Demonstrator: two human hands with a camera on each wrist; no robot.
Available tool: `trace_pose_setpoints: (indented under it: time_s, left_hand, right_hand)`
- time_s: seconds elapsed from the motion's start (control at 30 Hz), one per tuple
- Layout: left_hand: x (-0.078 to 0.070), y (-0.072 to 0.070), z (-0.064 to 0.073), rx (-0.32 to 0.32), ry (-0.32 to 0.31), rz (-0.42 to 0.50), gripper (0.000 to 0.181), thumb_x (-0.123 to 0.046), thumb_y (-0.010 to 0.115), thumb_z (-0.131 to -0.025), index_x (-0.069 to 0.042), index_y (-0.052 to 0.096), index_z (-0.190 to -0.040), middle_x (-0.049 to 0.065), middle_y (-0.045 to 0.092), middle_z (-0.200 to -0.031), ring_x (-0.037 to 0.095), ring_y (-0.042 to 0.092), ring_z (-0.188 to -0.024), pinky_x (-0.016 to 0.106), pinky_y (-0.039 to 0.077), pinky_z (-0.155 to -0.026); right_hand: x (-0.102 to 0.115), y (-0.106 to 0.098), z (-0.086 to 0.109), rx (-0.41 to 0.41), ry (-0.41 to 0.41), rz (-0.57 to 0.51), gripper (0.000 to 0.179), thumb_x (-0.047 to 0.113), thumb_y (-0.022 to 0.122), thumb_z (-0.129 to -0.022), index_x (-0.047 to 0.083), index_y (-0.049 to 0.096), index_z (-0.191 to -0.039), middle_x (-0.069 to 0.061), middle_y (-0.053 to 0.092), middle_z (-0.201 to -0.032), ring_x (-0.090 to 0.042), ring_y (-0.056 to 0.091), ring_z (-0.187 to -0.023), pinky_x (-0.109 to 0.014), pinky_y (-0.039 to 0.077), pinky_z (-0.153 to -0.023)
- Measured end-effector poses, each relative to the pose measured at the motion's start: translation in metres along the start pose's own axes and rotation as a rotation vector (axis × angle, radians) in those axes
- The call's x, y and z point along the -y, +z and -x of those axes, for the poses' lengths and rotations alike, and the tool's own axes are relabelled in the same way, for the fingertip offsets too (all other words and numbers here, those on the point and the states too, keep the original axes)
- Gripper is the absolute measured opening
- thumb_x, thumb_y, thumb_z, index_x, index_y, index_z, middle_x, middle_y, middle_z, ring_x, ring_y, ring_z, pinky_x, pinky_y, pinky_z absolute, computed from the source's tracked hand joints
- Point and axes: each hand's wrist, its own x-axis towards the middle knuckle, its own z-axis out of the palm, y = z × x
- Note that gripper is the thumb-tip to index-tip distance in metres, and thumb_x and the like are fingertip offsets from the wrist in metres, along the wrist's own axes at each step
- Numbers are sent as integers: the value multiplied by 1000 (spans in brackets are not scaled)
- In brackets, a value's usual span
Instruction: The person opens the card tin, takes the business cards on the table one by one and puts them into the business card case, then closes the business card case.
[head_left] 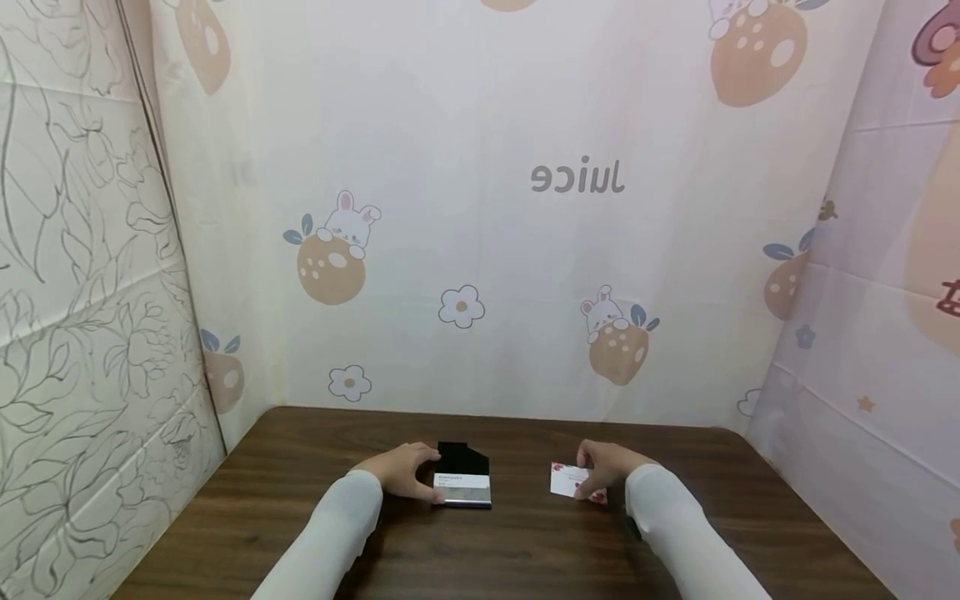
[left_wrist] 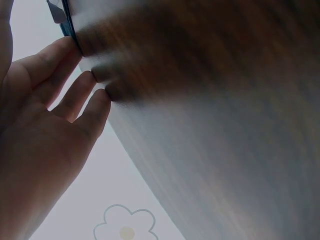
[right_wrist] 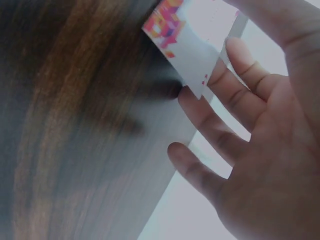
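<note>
A business card case (head_left: 462,460) lies on the brown wooden table, its black lid raised and a white card (head_left: 459,481) in its silver lower part. My left hand (head_left: 403,470) holds the case by its left side, thumb at the near corner and fingers farther back. Only a dark edge of the case (left_wrist: 70,25) shows in the left wrist view. To the right, my right hand (head_left: 613,467) pinches a white business card (head_left: 564,479) with red patterned corners. In the right wrist view the card (right_wrist: 195,50) tilts beside the fingertips; the thumb tip is out of frame.
The wooden table (head_left: 517,542) ends at a far edge against a printed curtain (head_left: 480,208) with rabbits, fruit and flowers. Further curtains hang at the left (head_left: 82,250) and right (head_left: 847,333). Bare tabletop separates the case from the pinched card.
</note>
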Motion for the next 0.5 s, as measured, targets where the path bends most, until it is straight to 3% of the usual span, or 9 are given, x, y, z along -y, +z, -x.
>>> trace_pose_setpoints:
  time_s: [0.2,0.5]
  left_hand:
    - [-1,0,1,-9,13,-1,76,-50,79,-82,-5,57,-139,12,52,-142,31,46,-134,48,40,-108]
    - [-2,1,2,-21,27,11,75,-48,80,-82,-3,57,-138,13,53,-141,31,48,-132,49,41,-107]
  right_hand:
    - [-3,3,-1,-28,-58,-18,40,18,89,-75,17,59,-102,0,60,-94,-22,55,-87,-50,47,-85]
    - [-6,6,-1,-112,-121,-65,16,8,75,-89,17,65,-97,2,63,-92,-20,57,-86,-50,50,-85]
